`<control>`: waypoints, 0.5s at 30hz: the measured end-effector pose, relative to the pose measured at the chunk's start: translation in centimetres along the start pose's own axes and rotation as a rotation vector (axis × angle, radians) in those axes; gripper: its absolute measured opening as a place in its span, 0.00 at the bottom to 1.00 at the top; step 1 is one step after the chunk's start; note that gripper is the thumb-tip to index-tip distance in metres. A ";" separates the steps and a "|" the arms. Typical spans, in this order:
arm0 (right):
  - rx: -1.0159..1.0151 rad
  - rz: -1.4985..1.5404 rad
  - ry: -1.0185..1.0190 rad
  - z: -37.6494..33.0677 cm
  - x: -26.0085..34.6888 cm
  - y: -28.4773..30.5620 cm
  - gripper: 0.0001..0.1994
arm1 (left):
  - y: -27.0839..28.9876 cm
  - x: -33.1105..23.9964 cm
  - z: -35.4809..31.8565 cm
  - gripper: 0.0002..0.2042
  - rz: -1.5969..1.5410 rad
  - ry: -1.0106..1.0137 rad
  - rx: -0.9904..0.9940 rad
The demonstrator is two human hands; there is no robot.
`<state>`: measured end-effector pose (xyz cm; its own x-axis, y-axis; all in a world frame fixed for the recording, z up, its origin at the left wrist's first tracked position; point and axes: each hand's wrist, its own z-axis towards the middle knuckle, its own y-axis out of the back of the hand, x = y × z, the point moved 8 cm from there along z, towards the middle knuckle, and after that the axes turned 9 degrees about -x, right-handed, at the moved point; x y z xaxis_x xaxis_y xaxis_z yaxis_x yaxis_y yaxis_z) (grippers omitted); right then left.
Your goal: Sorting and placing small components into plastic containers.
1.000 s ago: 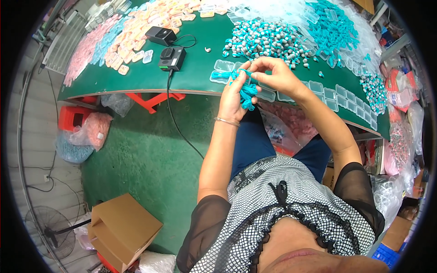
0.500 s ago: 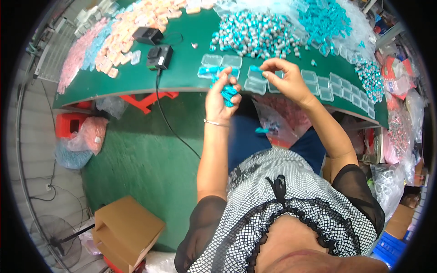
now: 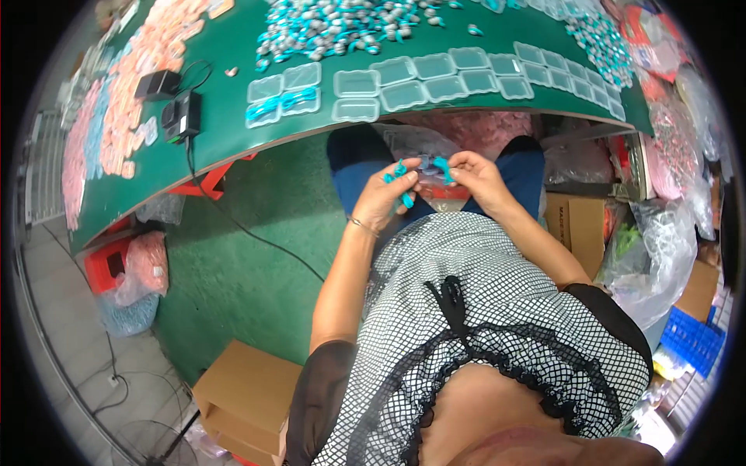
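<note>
Over my lap, just off the table's front edge, my left hand [image 3: 388, 194] is closed around several teal bendy pieces [image 3: 407, 200] that stick out between its fingers. Close on its right, my right hand [image 3: 476, 181] pinches one more teal piece [image 3: 442, 168] between thumb and fingertips. Their exact kind is too small to tell. On the table ahead stands an open clear plastic case [image 3: 284, 78], with teal pieces lying in its two near compartments. More open clear cases [image 3: 404, 95] line the edge to its right.
A heap of grey-and-teal pieces [image 3: 334, 31] covers the far part of the green table [image 3: 233, 128]. Peach cases [image 3: 144, 70] and a black charger-like device [image 3: 181, 116] with a cable lie left. A cardboard box [image 3: 249, 388] stands on the floor; a plastic bag hangs below the table edge.
Both hands have come back from the clear cases to above my lap. My view has shifted, so the table sits higher. Teal pieces now show uncovered in the left case.
</note>
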<state>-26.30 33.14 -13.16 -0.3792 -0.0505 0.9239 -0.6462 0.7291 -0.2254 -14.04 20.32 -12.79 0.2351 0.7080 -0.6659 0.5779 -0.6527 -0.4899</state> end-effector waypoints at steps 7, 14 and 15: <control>0.141 0.034 -0.189 0.0 -4.4 -0.7 0.08 | -0.6 6.1 2.3 0.09 -0.060 0.056 -0.169; 0.319 -1.398 0.163 -0.2 -9.5 -0.4 0.24 | 3.9 9.6 4.3 0.07 -0.142 0.175 -0.359; 0.354 -1.388 0.136 0.2 -10.5 -0.3 0.31 | 3.5 10.2 5.2 0.07 -0.137 0.187 -0.385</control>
<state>-22.25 33.34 -22.87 0.7335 -0.4871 0.4740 -0.5694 -0.0596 0.8199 -13.69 23.84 -24.17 0.2533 0.8405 -0.4790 0.8540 -0.4269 -0.2974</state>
